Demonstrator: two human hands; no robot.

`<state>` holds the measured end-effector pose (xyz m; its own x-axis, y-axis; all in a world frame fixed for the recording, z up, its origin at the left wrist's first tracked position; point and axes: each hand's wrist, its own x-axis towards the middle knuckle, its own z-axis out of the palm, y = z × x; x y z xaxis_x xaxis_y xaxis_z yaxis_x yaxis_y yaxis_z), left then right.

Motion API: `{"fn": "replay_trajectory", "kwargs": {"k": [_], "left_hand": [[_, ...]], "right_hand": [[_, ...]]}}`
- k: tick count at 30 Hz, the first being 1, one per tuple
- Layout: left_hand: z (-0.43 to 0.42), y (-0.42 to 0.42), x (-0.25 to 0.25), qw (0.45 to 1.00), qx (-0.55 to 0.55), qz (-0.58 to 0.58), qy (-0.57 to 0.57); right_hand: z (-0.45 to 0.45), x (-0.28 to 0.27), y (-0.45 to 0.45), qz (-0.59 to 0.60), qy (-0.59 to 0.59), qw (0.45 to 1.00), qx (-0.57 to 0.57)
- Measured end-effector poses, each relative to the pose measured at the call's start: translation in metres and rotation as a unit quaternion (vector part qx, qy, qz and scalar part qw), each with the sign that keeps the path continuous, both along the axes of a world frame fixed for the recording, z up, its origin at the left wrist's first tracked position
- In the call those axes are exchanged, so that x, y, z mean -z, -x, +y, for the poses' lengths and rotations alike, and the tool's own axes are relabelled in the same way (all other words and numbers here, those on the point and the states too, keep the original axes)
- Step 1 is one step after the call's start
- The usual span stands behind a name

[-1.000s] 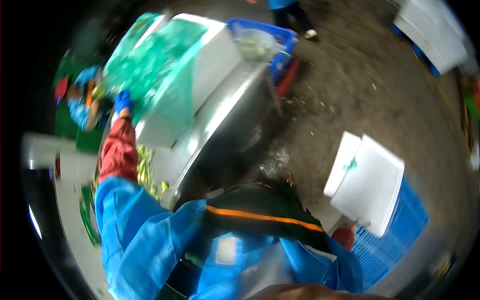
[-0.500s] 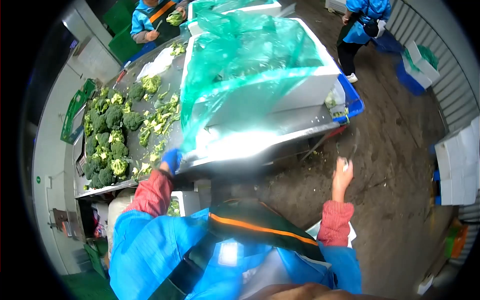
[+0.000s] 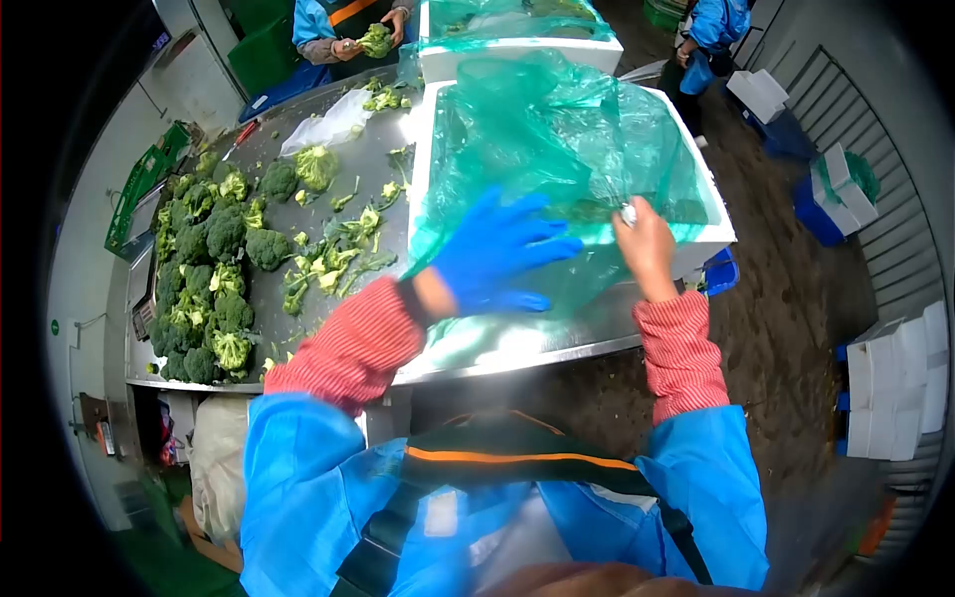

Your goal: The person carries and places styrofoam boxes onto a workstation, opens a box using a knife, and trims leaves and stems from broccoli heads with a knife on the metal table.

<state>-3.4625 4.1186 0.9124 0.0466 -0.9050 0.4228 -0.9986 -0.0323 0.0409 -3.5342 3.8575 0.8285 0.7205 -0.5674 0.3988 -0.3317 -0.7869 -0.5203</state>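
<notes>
My left hand [image 3: 497, 251], in a blue glove, is spread open over the front left of a green plastic liner [image 3: 537, 129]. The liner drapes over a white foam box [image 3: 422, 164] on the metal table. My bare right hand [image 3: 647, 244] is closed at the box's front right, by the liner. A pale, shiny handle end [image 3: 629, 213] shows at its fingers; it looks like a knife, whose blade is hard to make out now. Left of the box lie a pile of broccoli heads [image 3: 227, 234] and loose broccoli trimmings [image 3: 333, 261].
A co-worker's hands [image 3: 348, 48] hold a broccoli head [image 3: 375, 40] across the metal table [image 3: 288, 343]. Behind my box stands another lined foam box [image 3: 517, 58]. An orange-handled tool [image 3: 242, 137] lies on the table. Another person [image 3: 711, 35] stands at the back right. White boxes [image 3: 895, 383] are stacked at right.
Both hands have come up to the box's front: the left from the table edge, the right from beside the table. The liner now hangs lower over the front. The view has shifted.
</notes>
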Motion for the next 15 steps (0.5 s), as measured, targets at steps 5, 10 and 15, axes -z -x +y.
{"fn": "replay_trajectory", "kwargs": {"k": [5,10,15], "left_hand": [[0.008,-0.091,-0.012,0.969,-0.204,0.061,-0.127],[0.150,-0.185,0.073,0.802,-0.544,0.042,-0.243],[0.213,-0.186,0.066,0.527,-0.422,0.734,0.078]], "right_hand": [[-0.091,-0.006,0.069,-0.153,0.000,0.976,0.154],[-0.261,0.079,0.212,-0.330,-0.494,0.761,0.262],[-0.259,0.039,0.240,-0.458,-0.456,0.708,0.284]]}}
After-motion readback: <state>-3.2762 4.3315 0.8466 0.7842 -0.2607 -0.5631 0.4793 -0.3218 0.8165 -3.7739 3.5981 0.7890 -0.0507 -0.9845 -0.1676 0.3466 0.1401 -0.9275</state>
